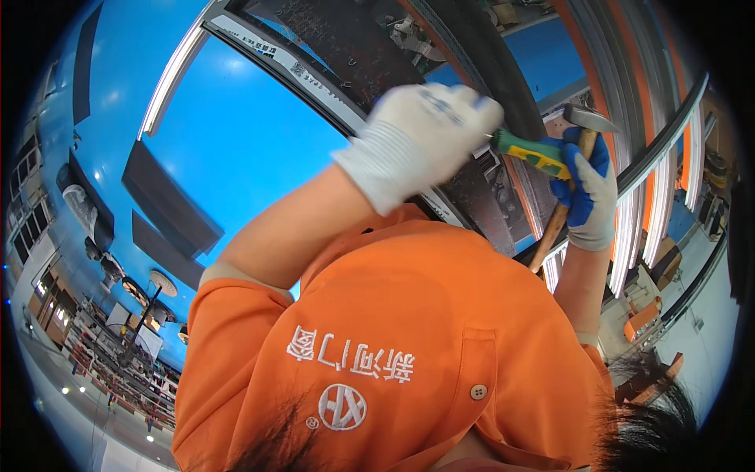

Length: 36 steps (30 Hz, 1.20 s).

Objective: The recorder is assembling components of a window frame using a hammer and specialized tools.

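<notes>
My right hand (pixel 588 189), in a white glove with blue palm and fingers, is closed around a hammer (pixel 552 228) with a wooden handle and a metal head at its top. The same hand also holds the end of a green and yellow screwdriver-like handle (pixel 533 151), which points left. Close to that tool's other end is my left hand (pixel 432 138), gloved in white and slightly blurred. Its fingers are curled, and what they hold, if anything, is hidden. Beneath both hands lie dark metal profiles (pixel 464 47).
A bright blue work surface (pixel 244 118) spreads to the left, with dark flat strips (pixel 169 200) on it. Long grey and orange profiles (pixel 621 79) run along the right. A rack of many bars (pixel 126 385) stands at the far left.
</notes>
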Each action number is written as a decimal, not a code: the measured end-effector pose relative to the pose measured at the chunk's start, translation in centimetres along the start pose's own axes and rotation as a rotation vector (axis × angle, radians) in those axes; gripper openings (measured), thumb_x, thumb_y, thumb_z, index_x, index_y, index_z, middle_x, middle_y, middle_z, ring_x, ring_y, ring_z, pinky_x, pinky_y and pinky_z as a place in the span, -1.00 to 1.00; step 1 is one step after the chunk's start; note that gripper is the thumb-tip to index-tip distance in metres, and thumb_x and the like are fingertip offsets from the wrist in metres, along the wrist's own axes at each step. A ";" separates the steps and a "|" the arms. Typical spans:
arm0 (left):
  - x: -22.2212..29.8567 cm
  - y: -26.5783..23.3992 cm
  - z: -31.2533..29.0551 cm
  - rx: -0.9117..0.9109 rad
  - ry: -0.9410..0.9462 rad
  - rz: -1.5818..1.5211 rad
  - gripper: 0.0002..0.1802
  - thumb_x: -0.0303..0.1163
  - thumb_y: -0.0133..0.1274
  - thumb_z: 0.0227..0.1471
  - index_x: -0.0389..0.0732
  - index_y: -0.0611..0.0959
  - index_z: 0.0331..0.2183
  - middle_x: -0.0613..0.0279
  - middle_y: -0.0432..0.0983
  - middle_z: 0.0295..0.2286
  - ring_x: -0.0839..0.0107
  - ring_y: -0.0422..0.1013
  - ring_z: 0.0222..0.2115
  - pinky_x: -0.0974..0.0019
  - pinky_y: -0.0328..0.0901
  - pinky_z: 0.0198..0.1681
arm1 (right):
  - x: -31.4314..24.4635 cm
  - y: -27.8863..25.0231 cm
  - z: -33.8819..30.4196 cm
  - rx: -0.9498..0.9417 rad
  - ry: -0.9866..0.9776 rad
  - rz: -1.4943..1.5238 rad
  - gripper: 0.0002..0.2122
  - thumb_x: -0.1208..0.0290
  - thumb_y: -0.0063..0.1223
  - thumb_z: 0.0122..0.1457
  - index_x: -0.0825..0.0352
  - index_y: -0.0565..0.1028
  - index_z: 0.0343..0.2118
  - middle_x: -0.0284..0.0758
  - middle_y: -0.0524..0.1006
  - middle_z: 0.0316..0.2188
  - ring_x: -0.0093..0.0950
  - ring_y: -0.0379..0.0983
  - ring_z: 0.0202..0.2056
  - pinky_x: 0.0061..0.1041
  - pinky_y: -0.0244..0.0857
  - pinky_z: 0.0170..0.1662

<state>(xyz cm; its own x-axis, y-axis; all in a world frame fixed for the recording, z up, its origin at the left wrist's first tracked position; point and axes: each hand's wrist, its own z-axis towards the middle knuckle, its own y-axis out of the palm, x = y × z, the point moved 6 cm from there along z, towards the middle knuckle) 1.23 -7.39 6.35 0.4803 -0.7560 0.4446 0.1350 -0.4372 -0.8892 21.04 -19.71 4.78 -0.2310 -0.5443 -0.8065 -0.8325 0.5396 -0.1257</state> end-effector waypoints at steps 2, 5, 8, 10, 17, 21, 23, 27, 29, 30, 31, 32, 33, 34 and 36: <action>-3.7 0.1 -1.5 -0.124 -0.109 0.026 -0.57 -0.36 0.21 -0.01 -0.10 0.54 -0.05 0.22 0.59 -0.21 0.19 0.54 -0.19 0.34 0.43 -0.09 | 0.4 -1.2 -0.2 0.029 0.001 0.025 -0.64 0.33 0.11 0.19 0.32 0.42 0.03 -0.27 0.56 -0.23 -0.65 0.40 -0.49 -0.88 0.11 -0.60; -9.3 -2.1 -3.1 -0.118 -0.303 0.001 -0.44 -0.27 0.23 0.02 -0.07 0.50 0.08 0.14 0.55 -0.09 0.08 0.48 -0.06 0.20 0.38 0.05 | 0.6 -4.8 -0.1 0.114 -0.080 0.100 -0.64 0.33 0.13 0.19 0.36 0.43 0.01 -0.29 0.55 -0.32 -0.67 0.37 -0.55 -0.86 0.12 -0.60; -14.8 -7.1 -2.8 -0.082 -0.692 0.346 -0.47 -0.19 0.23 0.02 -0.05 0.55 0.04 0.11 0.52 -0.05 0.05 0.43 0.00 0.19 0.37 0.07 | 1.1 -5.8 -1.3 0.168 -0.110 0.128 -0.65 0.32 0.13 0.20 0.37 0.44 0.00 -0.30 0.55 -0.35 -0.68 0.35 -0.57 -0.85 0.13 -0.59; -16.5 -9.0 -2.8 0.185 -0.600 0.505 -0.57 -0.39 0.15 -0.07 -0.16 0.58 -0.07 0.04 0.52 -0.13 0.07 0.45 -0.14 0.19 0.37 -0.05 | 1.2 -5.7 -1.4 0.153 -0.119 0.135 -0.65 0.33 0.12 0.21 0.36 0.44 0.01 -0.29 0.56 -0.34 -0.69 0.35 -0.57 -0.85 0.14 -0.59; -9.1 -1.8 -3.6 -0.250 -0.092 -0.175 -0.45 -0.18 0.24 0.00 -0.13 0.57 0.03 0.06 0.55 -0.09 0.11 0.50 -0.10 0.20 0.40 0.00 | 0.6 -3.7 -2.5 0.224 -0.090 0.109 -0.66 0.32 0.11 0.22 0.36 0.44 0.01 -0.28 0.57 -0.34 -0.70 0.33 -0.58 -0.85 0.13 -0.59; -17.9 -7.2 -3.8 0.010 -0.562 -0.088 -0.51 -0.15 0.16 0.06 -0.13 0.57 0.01 0.06 0.54 -0.08 0.17 0.46 -0.07 0.24 0.39 -0.05 | 0.9 -4.6 -2.8 0.195 -0.128 0.127 -0.64 0.31 0.13 0.20 0.38 0.44 0.00 -0.28 0.57 -0.33 -0.69 0.33 -0.57 -0.84 0.13 -0.59; -16.1 -9.2 -3.4 0.115 -0.554 -0.069 -0.50 -0.15 0.16 0.06 -0.13 0.57 0.02 0.07 0.54 -0.09 0.17 0.47 -0.08 0.24 0.39 -0.06 | 1.2 -4.6 -3.0 0.197 -0.115 0.094 -0.64 0.33 0.12 0.20 0.37 0.43 0.01 -0.27 0.57 -0.32 -0.69 0.36 -0.54 -0.84 0.14 -0.58; -9.6 -9.3 -3.3 0.467 -0.247 -0.172 -0.44 -0.07 0.19 0.05 -0.11 0.54 0.05 0.03 0.55 -0.13 0.09 0.53 -0.19 0.13 0.48 -0.18 | 1.1 -4.3 -3.9 0.167 -0.072 -0.006 -0.65 0.38 0.08 0.23 0.36 0.41 0.05 -0.26 0.57 -0.26 -0.68 0.43 -0.45 -0.85 0.16 -0.56; -2.6 -4.9 -2.4 0.263 -0.031 -0.173 -0.35 -0.17 0.27 -0.06 -0.10 0.49 0.08 0.14 0.49 -0.04 0.12 0.37 0.03 0.19 0.24 0.12 | 0.5 -3.2 -3.5 0.116 -0.084 -0.057 -0.63 0.39 0.11 0.19 0.37 0.41 0.04 -0.23 0.58 -0.26 -0.65 0.44 -0.44 -0.84 0.18 -0.54; 0.5 -2.9 -2.1 0.238 0.199 -0.096 -0.31 -0.17 0.30 -0.09 -0.11 0.48 0.09 0.16 0.47 -0.01 0.10 0.33 0.06 0.19 0.18 0.17 | 0.1 -2.7 -3.4 0.089 -0.091 -0.084 -0.63 0.40 0.12 0.17 0.37 0.41 0.03 -0.22 0.58 -0.26 -0.63 0.45 -0.44 -0.84 0.19 -0.53; 2.6 -0.9 -1.7 0.143 0.237 -0.142 -0.26 -0.11 0.30 -0.09 -0.15 0.44 0.10 0.19 0.44 0.02 0.14 0.33 0.06 0.21 0.16 0.19 | -0.2 -2.2 -3.3 0.060 -0.096 -0.109 -0.62 0.40 0.13 0.16 0.38 0.41 0.03 -0.21 0.58 -0.26 -0.62 0.45 -0.44 -0.84 0.20 -0.53; 4.0 0.5 -1.2 0.120 0.212 -0.161 -0.28 -0.10 0.28 -0.06 -0.16 0.44 0.09 0.17 0.46 -0.01 0.16 0.37 0.03 0.22 0.20 0.16 | -0.5 -2.0 -3.2 0.058 -0.094 -0.114 -0.62 0.40 0.13 0.16 0.38 0.41 0.03 -0.21 0.58 -0.26 -0.62 0.45 -0.44 -0.84 0.20 -0.53; 5.0 1.5 -0.8 0.096 0.186 -0.181 -0.31 -0.09 0.26 -0.04 -0.17 0.45 0.08 0.16 0.48 -0.04 0.17 0.40 -0.01 0.23 0.24 0.14 | -1.0 -1.7 -3.1 0.041 -0.123 -0.134 -0.60 0.40 0.14 0.14 0.38 0.40 0.03 -0.20 0.58 -0.26 -0.60 0.46 -0.43 -0.83 0.22 -0.52; 5.9 1.6 -0.2 0.093 0.193 -0.197 -0.31 -0.09 0.26 -0.04 -0.17 0.45 0.08 0.16 0.48 -0.04 0.17 0.40 -0.01 0.23 0.24 0.14 | -1.7 -1.7 -3.4 0.039 -0.145 -0.156 -0.59 0.40 0.15 0.12 0.39 0.40 0.04 -0.19 0.59 -0.25 -0.58 0.47 -0.43 -0.83 0.24 -0.51; 6.2 2.8 0.8 -0.061 0.085 -0.229 -0.40 -0.12 0.24 -0.01 -0.16 0.47 0.03 0.15 0.51 -0.12 0.21 0.48 -0.12 0.26 0.34 0.03 | -2.3 -1.3 -2.8 -0.004 -0.203 -0.196 -0.55 0.40 0.18 0.09 0.40 0.39 0.05 -0.17 0.59 -0.24 -0.55 0.49 -0.41 -0.82 0.28 -0.49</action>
<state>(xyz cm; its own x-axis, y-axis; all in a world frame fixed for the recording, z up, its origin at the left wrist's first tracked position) 5.24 -12.90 6.49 0.3679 -0.6710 0.6437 0.1782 -0.6286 -0.7571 21.21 -20.94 8.42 0.0398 -0.4980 -0.8663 -0.8537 0.4336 -0.2885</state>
